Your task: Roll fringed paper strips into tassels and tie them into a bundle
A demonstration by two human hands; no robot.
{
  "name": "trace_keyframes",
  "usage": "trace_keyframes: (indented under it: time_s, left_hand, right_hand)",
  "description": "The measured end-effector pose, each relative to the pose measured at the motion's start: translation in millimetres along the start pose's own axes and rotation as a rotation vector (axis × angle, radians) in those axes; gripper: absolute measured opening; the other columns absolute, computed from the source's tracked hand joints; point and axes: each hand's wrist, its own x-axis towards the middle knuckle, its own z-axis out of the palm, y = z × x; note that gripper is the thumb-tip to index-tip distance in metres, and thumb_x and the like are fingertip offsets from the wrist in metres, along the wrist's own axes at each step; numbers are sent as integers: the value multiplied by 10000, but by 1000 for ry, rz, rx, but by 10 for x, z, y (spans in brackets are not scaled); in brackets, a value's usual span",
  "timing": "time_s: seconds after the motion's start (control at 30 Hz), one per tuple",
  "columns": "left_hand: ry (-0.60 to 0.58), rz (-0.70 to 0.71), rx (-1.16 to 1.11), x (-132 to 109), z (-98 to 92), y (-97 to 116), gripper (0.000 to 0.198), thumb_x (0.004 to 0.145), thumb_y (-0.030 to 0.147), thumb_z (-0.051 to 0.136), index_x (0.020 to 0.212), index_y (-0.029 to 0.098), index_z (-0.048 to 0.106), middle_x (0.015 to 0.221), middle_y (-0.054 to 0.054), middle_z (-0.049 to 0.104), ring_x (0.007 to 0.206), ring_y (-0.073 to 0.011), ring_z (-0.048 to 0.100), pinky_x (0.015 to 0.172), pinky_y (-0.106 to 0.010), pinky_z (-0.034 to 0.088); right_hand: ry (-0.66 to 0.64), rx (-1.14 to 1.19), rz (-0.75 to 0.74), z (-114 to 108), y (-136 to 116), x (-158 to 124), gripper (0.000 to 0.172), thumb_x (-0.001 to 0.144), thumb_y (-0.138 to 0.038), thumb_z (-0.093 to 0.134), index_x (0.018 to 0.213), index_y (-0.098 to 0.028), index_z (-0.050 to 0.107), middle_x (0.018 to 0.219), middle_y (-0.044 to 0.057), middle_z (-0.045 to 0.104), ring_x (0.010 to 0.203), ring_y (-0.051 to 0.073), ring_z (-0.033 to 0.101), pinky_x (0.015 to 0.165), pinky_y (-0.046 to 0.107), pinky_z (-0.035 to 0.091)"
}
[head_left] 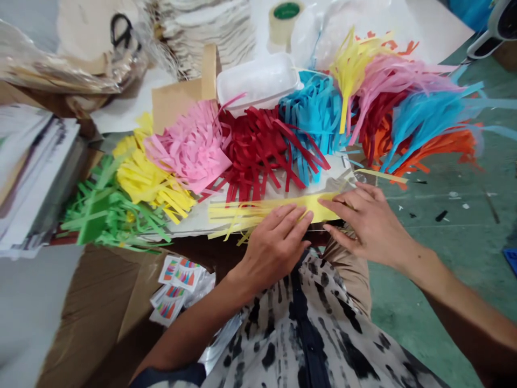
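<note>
Here, yellow paper (323, 209) is laid flat along the table's (197, 218) front edge

The paper's left part is cut into long, thin strips. It is partly covered by the left hand (277, 237), whose fingers (278, 213) are stretched out flat and loose. The right end is touched by the right hand (365, 226), with fingers bent a little and the thumb held apart. Just behind, pink strips (189, 143), red strips (258, 143) and blue strips (315, 108) are heaped side by side. A white plastic box (258, 81) is set past them.
</note>
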Motion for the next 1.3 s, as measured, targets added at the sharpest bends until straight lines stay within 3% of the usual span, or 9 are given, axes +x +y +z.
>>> trace_keyframes:
  time_s: [0.07,0.17,0.33,0.5,0.77,0.93,1.3]
  left_hand:
    - [-41,28,16,42,103,-19,454,1029,281,614,1452,115,611,1508,-173,644,1453,-302,569,1179,-479,523]
    - [-1,91,72,-29,201,-93,380,1042,182,581,1414,143,646,1450,-135,697,1373,-273,640,1107,-436,562]
    - [48,137,27,-175,131,-238,296,1038,155,606,1321,162,690,1296,-88,781,1184,-215,718,1016,-362,584]
    - [70,-86,-74,-93,4,-271,127,1030,223,629,1068,198,748,1027,-61,800,958,-188,701,864,-339,568]
    - [44,-340,52,-10,-1,-239,238,1061,325,569,881,194,653,847,-48,703,820,-216,559,789,-374,424]
    - [23,-352,134,54,38,-286,264,1052,333,579,831,196,622,792,-43,663,794,-225,547,759,-373,400]
    - [-59,-331,215,162,10,-356,267,1019,327,615,785,198,610,753,-46,655,766,-230,585,679,-367,371]
  right_hand:
    - [-2,-27,-3,-10,-31,-1,471,1020,-445,586,1390,-162,656,1181,147,716,1119,335,680,1149,619,366]
    - [-35,-52,4,-31,-94,-25,443,1024,-453,586,1385,-209,666,1292,163,710,1177,358,670,1180,623,331]
    - [-27,-9,-13,-13,-151,-78,285,1039,-343,602,1293,-348,730,1269,42,775,1070,304,704,1209,587,300]
    - [72,78,-22,-4,-95,-58,206,1037,-265,617,1175,-300,766,1152,20,801,1026,260,692,1165,563,338]
    - [33,76,210,-40,-153,134,222,1058,-359,569,939,-219,694,881,44,767,910,263,660,964,462,393]
    - [57,-3,292,3,-198,171,223,1030,-377,566,928,-211,675,820,61,746,882,290,674,882,442,373]
    - [-61,-138,332,-42,-257,288,250,1000,-374,532,879,-204,671,757,86,699,865,311,648,840,452,375]
